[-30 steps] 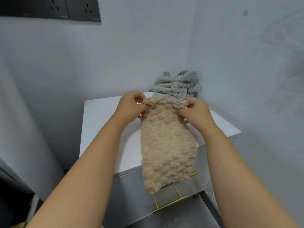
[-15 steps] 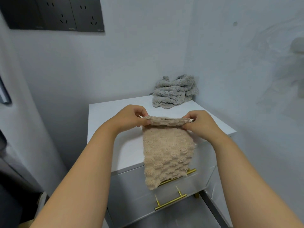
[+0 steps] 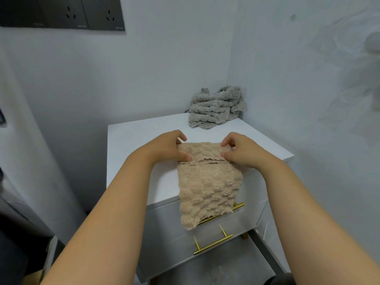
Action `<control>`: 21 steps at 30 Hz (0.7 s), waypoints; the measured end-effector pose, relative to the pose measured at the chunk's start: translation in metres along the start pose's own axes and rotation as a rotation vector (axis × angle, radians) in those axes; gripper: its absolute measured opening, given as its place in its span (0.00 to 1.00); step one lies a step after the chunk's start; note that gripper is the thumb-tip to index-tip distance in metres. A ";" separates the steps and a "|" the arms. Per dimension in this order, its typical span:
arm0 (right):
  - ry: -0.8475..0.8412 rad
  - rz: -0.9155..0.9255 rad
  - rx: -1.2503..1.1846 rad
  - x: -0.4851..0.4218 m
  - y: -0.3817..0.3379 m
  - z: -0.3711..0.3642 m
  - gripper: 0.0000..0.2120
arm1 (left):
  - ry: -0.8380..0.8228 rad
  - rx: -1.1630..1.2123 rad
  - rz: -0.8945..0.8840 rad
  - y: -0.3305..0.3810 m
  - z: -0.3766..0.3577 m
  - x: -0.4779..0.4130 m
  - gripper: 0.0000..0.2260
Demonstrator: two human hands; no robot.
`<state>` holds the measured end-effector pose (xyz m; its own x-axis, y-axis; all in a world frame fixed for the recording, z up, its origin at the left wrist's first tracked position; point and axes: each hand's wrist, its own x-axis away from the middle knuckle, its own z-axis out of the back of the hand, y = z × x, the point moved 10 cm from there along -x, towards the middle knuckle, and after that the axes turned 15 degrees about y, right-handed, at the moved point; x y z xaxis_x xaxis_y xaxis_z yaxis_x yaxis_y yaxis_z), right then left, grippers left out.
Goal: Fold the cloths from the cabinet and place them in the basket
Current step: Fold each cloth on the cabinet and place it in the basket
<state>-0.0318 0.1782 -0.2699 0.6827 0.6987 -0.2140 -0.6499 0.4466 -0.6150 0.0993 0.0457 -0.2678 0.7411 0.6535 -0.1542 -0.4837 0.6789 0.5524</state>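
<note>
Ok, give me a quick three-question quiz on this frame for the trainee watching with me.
1. True or false: the grey cloth lies folded flat at the front edge of the cabinet top.
2. How many hands grip the beige cloth? A) none B) one C) two
3. Fill in: the beige cloth's lower end hangs over the cabinet's ____ edge, covering part of the upper gold handle.

Key
1. False: it sits crumpled at the back right corner.
2. C: the left hand and the right hand each pinch its upper end.
3. front
</note>
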 end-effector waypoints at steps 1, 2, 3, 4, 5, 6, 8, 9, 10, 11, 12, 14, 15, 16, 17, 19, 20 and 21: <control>-0.032 0.004 0.011 0.000 -0.001 -0.001 0.16 | -0.030 -0.015 -0.001 0.000 -0.002 0.000 0.27; -0.052 0.010 0.038 -0.002 -0.002 0.000 0.21 | -0.049 -0.038 0.003 -0.001 -0.002 -0.002 0.29; -0.069 0.017 0.058 -0.003 -0.004 0.000 0.22 | -0.067 -0.060 0.007 -0.002 -0.004 -0.004 0.30; -0.092 0.019 0.075 -0.004 -0.006 -0.001 0.22 | -0.084 -0.076 0.014 -0.003 -0.006 -0.006 0.30; -0.108 0.022 0.089 -0.006 -0.007 -0.002 0.20 | -0.094 -0.083 0.022 -0.003 -0.007 -0.007 0.29; -0.122 0.018 0.106 -0.008 -0.008 -0.004 0.16 | -0.094 -0.083 0.026 -0.003 -0.008 -0.010 0.27; -0.095 0.021 0.160 -0.015 -0.009 -0.004 0.09 | -0.070 -0.067 0.010 0.001 -0.008 -0.013 0.19; -0.058 0.024 0.179 -0.021 -0.010 -0.002 0.06 | -0.039 -0.052 0.001 0.003 -0.006 -0.016 0.15; 0.001 0.030 0.189 -0.026 -0.012 0.001 0.05 | 0.005 -0.035 0.000 0.004 -0.002 -0.018 0.12; 0.085 0.037 0.182 -0.032 -0.013 0.006 0.04 | 0.065 -0.021 0.000 0.006 0.003 -0.022 0.09; 0.187 0.046 0.157 -0.038 -0.015 0.011 0.05 | 0.141 -0.014 0.000 0.006 0.009 -0.026 0.09; 0.382 0.076 0.076 -0.042 -0.021 0.021 0.05 | 0.321 -0.027 -0.002 0.007 0.023 -0.033 0.08; 0.449 0.106 0.033 -0.041 -0.024 0.024 0.05 | 0.407 -0.047 -0.006 0.007 0.030 -0.034 0.06; 0.490 0.135 0.002 -0.041 -0.027 0.023 0.05 | 0.472 -0.070 -0.014 0.007 0.033 -0.035 0.06; 0.503 0.158 -0.006 -0.040 -0.030 0.022 0.05 | 0.513 -0.090 -0.027 0.007 0.035 -0.035 0.06; 0.487 0.180 0.014 -0.041 -0.029 0.016 0.06 | 0.518 -0.100 -0.058 0.006 0.031 -0.036 0.05; 0.474 0.183 0.023 -0.042 -0.027 0.013 0.07 | 0.503 -0.093 -0.073 0.006 0.028 -0.036 0.05; 0.465 0.179 0.025 -0.042 -0.024 0.013 0.08 | 0.491 -0.081 -0.088 0.007 0.027 -0.036 0.05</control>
<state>-0.0489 0.1452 -0.2362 0.6331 0.4445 -0.6338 -0.7741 0.3599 -0.5208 0.0814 0.0177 -0.2365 0.4840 0.6596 -0.5750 -0.4785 0.7497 0.4573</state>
